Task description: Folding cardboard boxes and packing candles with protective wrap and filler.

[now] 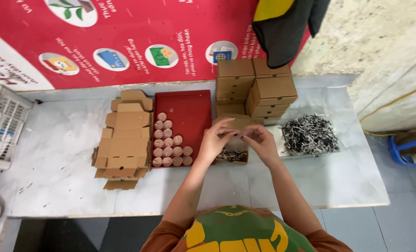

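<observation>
Small open box (232, 156), w/ dark shredded filler, sits at tabletop (54, 163) centre, mostly hidden by both hands: left hand (216, 139), right hand (261, 141) pinch something unclear above it; shred pile (309, 134) at 3 o'clock.

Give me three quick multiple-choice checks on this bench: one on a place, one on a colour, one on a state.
1. Where do the flat unfolded brown cardboard blanks lie?
A. left of the tray
B. right of the shredded paper
C. on the stacked boxes

2. What colour is the shallow tray holding the small round brown pieces?
A. blue
B. red
C. white

3. How is the small brown cardboard box under the left hand and right hand?
A. shut
B. flattened
C. open, shredded paper inside

Key: 1 A, the blanks sit beside the tray's left edge; 2 B, bare red floor shows; 3 C, dark shreds show in its open top.
</observation>
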